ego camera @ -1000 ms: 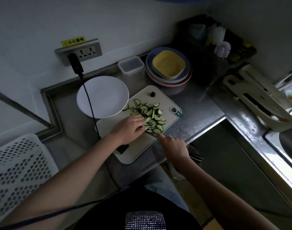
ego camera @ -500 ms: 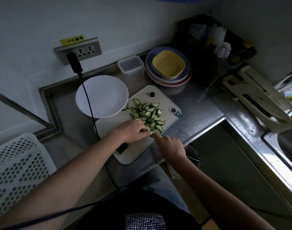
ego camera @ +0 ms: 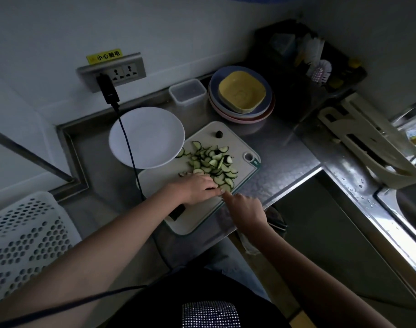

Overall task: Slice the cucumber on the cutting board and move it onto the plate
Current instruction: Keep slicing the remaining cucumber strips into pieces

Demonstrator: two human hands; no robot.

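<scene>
A pile of thin cucumber slices (ego camera: 211, 162) lies on the far right part of the white cutting board (ego camera: 197, 221). A dark cucumber end (ego camera: 219, 134) sits alone near the board's far edge. My left hand (ego camera: 197, 188) rests flat on the near edge of the pile, fingers straight. My right hand (ego camera: 245, 209) is beside it at the board's right edge, and its index fingertip touches the nearest slices and meets my left fingertips. A dark knife handle (ego camera: 177, 213) pokes out from under my left wrist. The white plate (ego camera: 146, 136) sits bare, just left of the pile.
A black cable (ego camera: 129, 147) runs from the wall socket across the plate and board. Behind the board stand a clear container (ego camera: 187, 92) and stacked plates with a yellow bowl (ego camera: 241, 93). A white perforated basket (ego camera: 20, 233) is at left, and a dish rack (ego camera: 372, 143) and sink at right.
My left hand has slid toward the near right edge of the pile. My right hand moved up to it, and the fingertips now meet.
</scene>
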